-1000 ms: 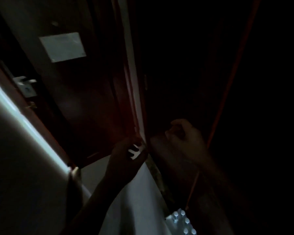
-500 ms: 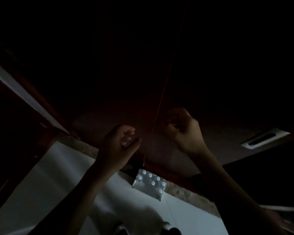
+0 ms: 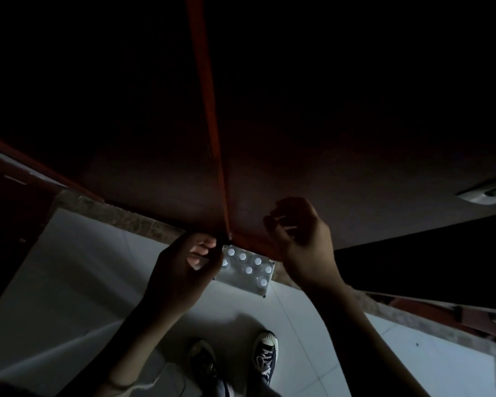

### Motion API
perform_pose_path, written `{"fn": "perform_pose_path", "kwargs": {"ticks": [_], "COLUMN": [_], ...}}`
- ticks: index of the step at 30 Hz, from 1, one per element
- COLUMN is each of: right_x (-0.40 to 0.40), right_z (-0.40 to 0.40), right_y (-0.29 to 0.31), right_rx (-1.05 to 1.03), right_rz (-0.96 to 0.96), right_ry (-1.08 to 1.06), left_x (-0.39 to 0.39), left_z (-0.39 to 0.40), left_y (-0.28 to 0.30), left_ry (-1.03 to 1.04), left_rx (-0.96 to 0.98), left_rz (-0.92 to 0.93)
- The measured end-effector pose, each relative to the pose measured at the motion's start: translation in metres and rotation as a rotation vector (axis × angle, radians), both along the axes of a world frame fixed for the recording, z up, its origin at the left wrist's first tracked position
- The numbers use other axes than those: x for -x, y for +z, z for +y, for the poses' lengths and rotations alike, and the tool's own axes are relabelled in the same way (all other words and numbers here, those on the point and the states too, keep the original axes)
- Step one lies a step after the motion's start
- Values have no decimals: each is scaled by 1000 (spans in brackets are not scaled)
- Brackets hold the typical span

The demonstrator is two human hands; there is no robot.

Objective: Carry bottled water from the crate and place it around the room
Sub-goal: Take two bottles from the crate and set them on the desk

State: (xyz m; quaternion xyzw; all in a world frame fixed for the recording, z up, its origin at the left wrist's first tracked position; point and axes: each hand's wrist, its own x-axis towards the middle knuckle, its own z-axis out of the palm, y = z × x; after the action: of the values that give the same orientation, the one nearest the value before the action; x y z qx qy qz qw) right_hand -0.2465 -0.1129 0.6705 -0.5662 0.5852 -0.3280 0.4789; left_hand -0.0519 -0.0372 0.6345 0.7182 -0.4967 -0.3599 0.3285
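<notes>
Head view is very dark, so I read what I can: the crate (image 3: 245, 269) of bottled water sits on the pale floor (image 3: 83, 282) at the centre of the frame, tight against the foot of the dark wooden door (image 3: 298, 138), with white caps (image 3: 242, 256) showing in rows. My left hand (image 3: 181, 270) hangs just left of the crate and overlaps its left edge in the picture; its fingers are curled in and I cannot tell whether they pinch something small or nothing at all. My right hand (image 3: 304, 245) is up and to the right of the crate, fingers loosely curled, and a thin pale sliver shows between them, too dim to name. Neither hand touches a bottle. My shoes (image 3: 265, 353) stand at lower centre, just short of the crate.

I judge the bottles to be fairly heavy for their size, smooth and somewhat slippery, with walls that give under a squeeze. I would take each round the body below the shoulder, or by the neck under the cap. The full crate I would expect to be heavy and would lift by both ends
</notes>
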Motion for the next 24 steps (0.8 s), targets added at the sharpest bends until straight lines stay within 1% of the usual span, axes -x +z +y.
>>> {"fn": "perform_pose_path", "kwargs": {"ticks": [6,9,12,16,18,22,24], "right_x": [42,56,62,63,65,64,63], "right_z": [5,7,17,37,50,82,96], "right_y": [-79,-131,-192,-294,-353,-474,-536], "right_rx": [-77,-103,-137,-193,-213,-301,-352], "right_rz": [56,74,89,145,179,264,298], "right_ry": [-80,-114,-176,-218,-240,-234,-225], "left_x": [24,32,40,43,45,47,49], "left_z": [-6,-7,-8,-2,2,9,8], "left_y": [-78,-137,-208,-323,-386,-504,-559], "left_ry": [-4,-18,-94,-186,-213,-264,-275], "left_rx": [-16,-58,-92,-110,-130,-232,-238], "left_rz": [-30,-50,-82,-175,-168,-165,-173]}}
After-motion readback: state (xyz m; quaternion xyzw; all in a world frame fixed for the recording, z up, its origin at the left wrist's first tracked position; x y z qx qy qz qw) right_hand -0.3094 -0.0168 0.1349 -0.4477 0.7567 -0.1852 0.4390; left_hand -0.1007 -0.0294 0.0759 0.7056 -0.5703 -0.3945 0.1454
